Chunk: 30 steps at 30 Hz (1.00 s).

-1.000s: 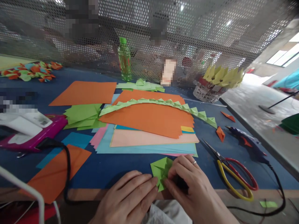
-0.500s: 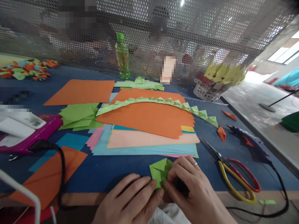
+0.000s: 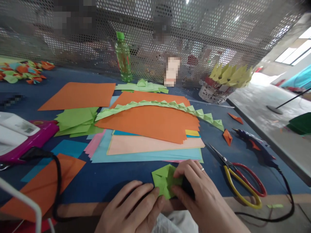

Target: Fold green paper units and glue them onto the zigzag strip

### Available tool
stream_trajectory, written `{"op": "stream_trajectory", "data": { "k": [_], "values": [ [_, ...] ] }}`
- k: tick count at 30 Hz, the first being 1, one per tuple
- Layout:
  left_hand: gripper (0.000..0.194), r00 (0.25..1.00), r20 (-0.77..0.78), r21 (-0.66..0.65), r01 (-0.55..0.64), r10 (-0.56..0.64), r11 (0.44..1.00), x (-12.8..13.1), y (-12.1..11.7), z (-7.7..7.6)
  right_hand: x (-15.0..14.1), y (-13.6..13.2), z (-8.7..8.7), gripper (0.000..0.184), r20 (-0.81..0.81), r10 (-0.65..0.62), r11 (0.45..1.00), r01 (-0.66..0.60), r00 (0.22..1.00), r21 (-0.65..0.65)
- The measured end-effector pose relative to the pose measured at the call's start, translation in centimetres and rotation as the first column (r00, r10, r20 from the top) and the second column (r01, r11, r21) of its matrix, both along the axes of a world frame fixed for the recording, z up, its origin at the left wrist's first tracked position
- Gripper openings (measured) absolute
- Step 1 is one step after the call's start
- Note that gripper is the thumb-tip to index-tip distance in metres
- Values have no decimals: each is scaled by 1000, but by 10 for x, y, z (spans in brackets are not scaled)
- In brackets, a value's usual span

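Note:
A small square of green paper (image 3: 165, 181) with crossing fold lines lies near the table's front edge. My right hand (image 3: 194, 187) pinches its right side between thumb and bent fingers, which hide that part. At the lower left corner of the paper, the index finger and thumb of my left hand (image 3: 136, 204) hold it, the other fingers stretched out alongside. Beyond them, a strip of folded light-green paper points (image 3: 167, 103) curves across a stack of orange sheets (image 3: 150, 123).
Scissors (image 3: 233, 174) and a glue gun (image 3: 257, 145) lie at right, near small orange folded pieces (image 3: 227, 137). Green sheets (image 3: 77, 119) and a purple-and-white device (image 3: 41, 139) with a black cord are at left. A green bottle (image 3: 123, 61) and a paper basket (image 3: 213, 92) stand behind.
The fingers of my right hand have shifted a little on the green paper, and more of its creased face shows. The whole view has drifted slightly, so things appear further left.

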<state>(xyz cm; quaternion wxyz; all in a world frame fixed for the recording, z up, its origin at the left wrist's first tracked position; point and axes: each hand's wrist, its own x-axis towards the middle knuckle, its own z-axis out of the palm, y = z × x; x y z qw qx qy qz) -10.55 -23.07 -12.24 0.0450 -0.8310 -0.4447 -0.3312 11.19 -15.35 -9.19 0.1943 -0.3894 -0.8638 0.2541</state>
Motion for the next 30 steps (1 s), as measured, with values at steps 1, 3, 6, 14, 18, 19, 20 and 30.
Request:
{"op": "stream_trajectory", "data": {
  "k": [1,3,6,14,18,19,20,30],
  "values": [
    [34,1000,-1,-4,0,0,1000,0,0,0,2,1,0,22,-5,-10,1000,9,1000,-25],
    [35,1000,-9,4,-8,8,1000,1,-1,-1,4,3,-2,23,-23,-33,998,32,999,-53],
    [37,999,-4,29,-44,44,999,3,-4,-2,7,6,-1,28,-66,-59,997,56,996,-47],
    [38,996,77,138,-44,34,989,9,-4,-6,-3,14,12,17,5,-58,997,58,998,-60],
    [35,994,102,149,-54,39,987,14,-4,-8,-8,16,16,16,43,-62,997,63,997,-41],
    [34,993,113,147,-60,44,987,16,-4,-8,-9,16,17,17,38,-61,997,62,997,-34],
    [33,991,123,148,-64,46,987,17,-4,-7,-9,16,18,18,32,-57,998,57,998,-23],
    [16,985,152,150,-109,86,983,27,-3,-5,-23,21,26,24,187,57,997,-67,981,48]
  ]
}}
